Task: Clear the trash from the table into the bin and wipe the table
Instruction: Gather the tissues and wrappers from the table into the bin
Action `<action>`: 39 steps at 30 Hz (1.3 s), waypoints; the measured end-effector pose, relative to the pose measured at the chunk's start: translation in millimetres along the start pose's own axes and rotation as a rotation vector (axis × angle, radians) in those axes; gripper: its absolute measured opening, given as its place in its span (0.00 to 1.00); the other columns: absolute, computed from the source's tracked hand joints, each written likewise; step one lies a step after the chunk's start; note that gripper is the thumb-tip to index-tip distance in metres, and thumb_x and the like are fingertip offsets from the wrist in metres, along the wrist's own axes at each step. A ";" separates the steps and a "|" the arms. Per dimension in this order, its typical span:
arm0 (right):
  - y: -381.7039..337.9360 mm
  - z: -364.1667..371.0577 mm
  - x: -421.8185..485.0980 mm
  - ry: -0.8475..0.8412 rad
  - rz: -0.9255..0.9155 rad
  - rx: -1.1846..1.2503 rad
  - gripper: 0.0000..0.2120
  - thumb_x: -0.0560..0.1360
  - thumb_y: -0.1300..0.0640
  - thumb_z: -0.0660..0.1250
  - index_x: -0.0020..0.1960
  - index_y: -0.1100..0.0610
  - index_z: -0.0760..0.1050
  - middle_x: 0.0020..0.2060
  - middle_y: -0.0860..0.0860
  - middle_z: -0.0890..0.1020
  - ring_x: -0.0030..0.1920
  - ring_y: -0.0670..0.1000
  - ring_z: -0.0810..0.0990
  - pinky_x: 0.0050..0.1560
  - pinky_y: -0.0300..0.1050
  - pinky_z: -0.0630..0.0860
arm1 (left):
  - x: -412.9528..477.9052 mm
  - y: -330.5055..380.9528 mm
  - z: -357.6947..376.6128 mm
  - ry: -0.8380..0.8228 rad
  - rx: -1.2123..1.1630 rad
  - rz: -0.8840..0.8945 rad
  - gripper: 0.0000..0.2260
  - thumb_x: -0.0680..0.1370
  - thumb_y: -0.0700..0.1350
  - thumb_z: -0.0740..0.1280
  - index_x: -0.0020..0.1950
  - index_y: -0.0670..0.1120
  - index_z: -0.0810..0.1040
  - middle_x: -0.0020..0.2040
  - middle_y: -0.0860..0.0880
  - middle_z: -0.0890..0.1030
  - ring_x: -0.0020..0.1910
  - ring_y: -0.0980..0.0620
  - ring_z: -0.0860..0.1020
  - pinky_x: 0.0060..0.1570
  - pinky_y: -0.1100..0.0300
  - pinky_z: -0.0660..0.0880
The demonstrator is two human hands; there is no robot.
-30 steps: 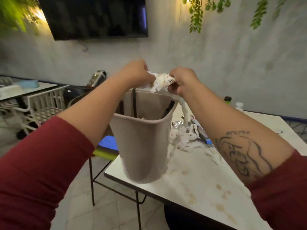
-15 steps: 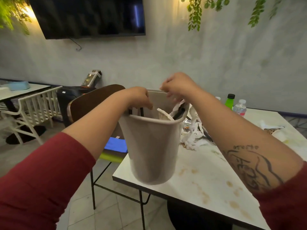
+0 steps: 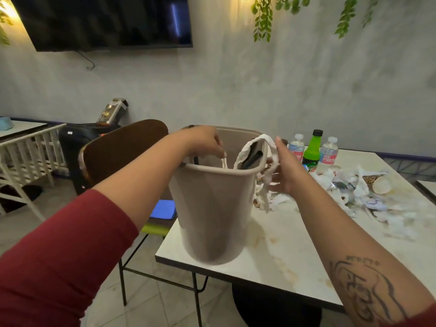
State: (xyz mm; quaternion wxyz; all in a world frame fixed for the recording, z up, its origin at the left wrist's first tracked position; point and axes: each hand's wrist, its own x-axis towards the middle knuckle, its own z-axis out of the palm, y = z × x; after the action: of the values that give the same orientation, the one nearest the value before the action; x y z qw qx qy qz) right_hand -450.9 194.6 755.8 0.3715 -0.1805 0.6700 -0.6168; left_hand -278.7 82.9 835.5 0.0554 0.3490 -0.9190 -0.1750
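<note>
Pinched fingertips of the left hand [image 3: 203, 143] hold a thin paper strip [image 3: 223, 162] dangling into the beige bin [image 3: 212, 208], wrist bent down over its mouth. Right hand [image 3: 284, 171] is spread loose, fingers straight, gripping nothing, touching the tissue [image 3: 250, 147] draped over the bin's right rim. Bin stands on the stained table [image 3: 283, 260]; crumpled trash [image 3: 354, 187], a paper cup [image 3: 381, 185] and a green bottle [image 3: 312, 152] sit to the bin's right.

I read "RE FRES" on the right-hand water bottle [image 3: 328, 153], right of centre, while the green bottle [image 3: 312, 149] logo beside it is too small to read.
</note>
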 end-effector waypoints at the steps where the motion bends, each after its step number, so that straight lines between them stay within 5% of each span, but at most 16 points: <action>1: -4.0 0.9 -1.5 0.042 -0.021 0.045 0.22 0.74 0.34 0.60 0.43 0.53 0.75 0.30 0.51 0.77 0.29 0.51 0.75 0.35 0.41 0.71 | -0.5 -0.5 -0.1 -0.021 -0.003 0.011 0.11 0.73 0.52 0.71 0.52 0.50 0.79 0.49 0.48 0.81 0.46 0.49 0.79 0.49 0.55 0.77; 6: -53.9 9.0 -19.5 0.296 -0.371 0.036 0.12 0.75 0.52 0.66 0.35 0.55 0.70 0.28 0.52 0.69 0.23 0.49 0.67 0.25 0.35 0.61 | 0.3 -2.2 -0.4 -0.066 -0.034 0.037 0.03 0.75 0.49 0.69 0.47 0.53 0.78 0.51 0.49 0.81 0.41 0.54 0.76 0.48 0.53 0.77; 13: -99.8 64.3 -43.6 0.096 -0.713 -0.439 0.16 0.73 0.58 0.70 0.31 0.55 0.67 0.28 0.51 0.71 0.25 0.49 0.69 0.21 0.38 0.68 | 0.5 -6.7 -9.5 0.067 -0.018 -0.050 0.08 0.76 0.40 0.64 0.54 0.40 0.78 0.43 0.43 0.78 0.41 0.45 0.76 0.35 0.60 0.71; 18: -81.9 88.7 -43.4 -0.251 -0.528 -0.925 0.03 0.72 0.62 0.71 0.45 0.62 0.79 0.37 0.56 0.78 0.31 0.53 0.76 0.30 0.42 0.78 | -1.2 -15.3 -13.2 0.132 0.079 -0.087 0.10 0.77 0.37 0.61 0.55 0.37 0.78 0.49 0.40 0.80 0.45 0.43 0.77 0.44 0.56 0.72; 24: -68.7 93.2 -41.3 -0.404 -0.434 -1.422 0.15 0.70 0.53 0.72 0.56 0.52 0.80 0.48 0.52 0.82 0.43 0.54 0.80 0.46 0.46 0.80 | -9.2 -11.4 -12.1 0.138 0.014 -0.067 0.15 0.78 0.34 0.57 0.62 0.43 0.76 0.61 0.44 0.77 0.60 0.44 0.74 0.51 0.59 0.70; 28: -84.0 99.2 -59.5 -0.276 -0.633 -1.506 0.19 0.71 0.53 0.72 0.61 0.53 0.77 0.55 0.50 0.81 0.54 0.54 0.79 0.46 0.44 0.74 | -9.9 -11.1 -11.0 0.151 0.010 -0.061 0.16 0.78 0.33 0.58 0.62 0.43 0.77 0.60 0.43 0.78 0.59 0.43 0.75 0.49 0.58 0.69; 30: -86.9 98.6 -70.5 -0.317 -0.556 -1.680 0.20 0.73 0.50 0.69 0.64 0.51 0.75 0.56 0.47 0.79 0.53 0.53 0.78 0.38 0.41 0.73 | -9.1 -12.8 -10.6 0.171 -0.009 -0.058 0.15 0.78 0.34 0.58 0.62 0.42 0.77 0.62 0.43 0.77 0.61 0.44 0.74 0.52 0.58 0.70; 33: -74.3 104.0 -69.8 -0.494 -0.361 -1.942 0.16 0.77 0.55 0.62 0.64 0.52 0.74 0.53 0.51 0.79 0.50 0.55 0.78 0.42 0.42 0.74 | -7.2 -16.3 -8.8 0.175 -0.023 -0.054 0.15 0.79 0.35 0.58 0.62 0.40 0.76 0.63 0.42 0.76 0.62 0.43 0.73 0.58 0.56 0.70; 39: -60.3 114.4 -61.3 -0.618 -0.109 -1.876 0.16 0.80 0.56 0.59 0.66 0.59 0.70 0.53 0.52 0.73 0.51 0.52 0.72 0.38 0.41 0.68 | -5.1 -19.1 -7.3 0.154 -0.007 -0.070 0.15 0.79 0.36 0.56 0.62 0.39 0.76 0.62 0.41 0.76 0.60 0.43 0.74 0.58 0.55 0.71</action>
State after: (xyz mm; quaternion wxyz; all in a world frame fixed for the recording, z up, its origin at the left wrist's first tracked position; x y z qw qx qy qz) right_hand -341.1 147.8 834.8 0.2076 -0.5855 0.7516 0.2219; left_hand -261.4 71.0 835.6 0.1209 0.3930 -0.8987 -0.1527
